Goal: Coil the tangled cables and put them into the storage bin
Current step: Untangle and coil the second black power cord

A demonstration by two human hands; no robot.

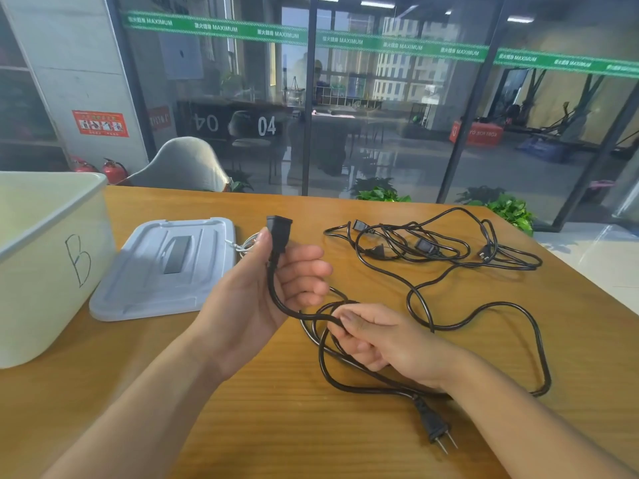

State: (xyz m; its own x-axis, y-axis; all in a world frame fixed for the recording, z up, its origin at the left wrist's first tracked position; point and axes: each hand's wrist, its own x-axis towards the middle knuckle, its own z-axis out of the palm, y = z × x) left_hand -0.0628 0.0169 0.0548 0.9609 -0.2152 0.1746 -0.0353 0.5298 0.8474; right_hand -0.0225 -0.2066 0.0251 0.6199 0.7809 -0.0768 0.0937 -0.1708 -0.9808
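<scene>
Wooden table [242,409] in front of a glass wall, office space and green plants [380,193] beyond. On the far left of the table, a pale storage bin [52,271] marked with a hand-drawn "B". Just right of the bin, a grey lid [166,267] lying flat, with a small white wire [242,245] at its right edge.

Left hand [273,288] raised over the table, palm up, thumb and curled fingers grasping a black cable [280,302] just below its socket end [278,229], which points upward. From there the cable drops in a curve to the right hand [373,337], pinched between thumb and fingers, other fingers folded under. Below the right hand, loose loops of the same cable lying on the table, running out to the right and back, ending in a two-pin plug [434,423] near the front edge, pins pointing toward the viewer.

Farther back on the right, a separate tangle of black cables [449,243] resting on the table, several plugs and sockets visible among the loops, well apart from the bin.
</scene>
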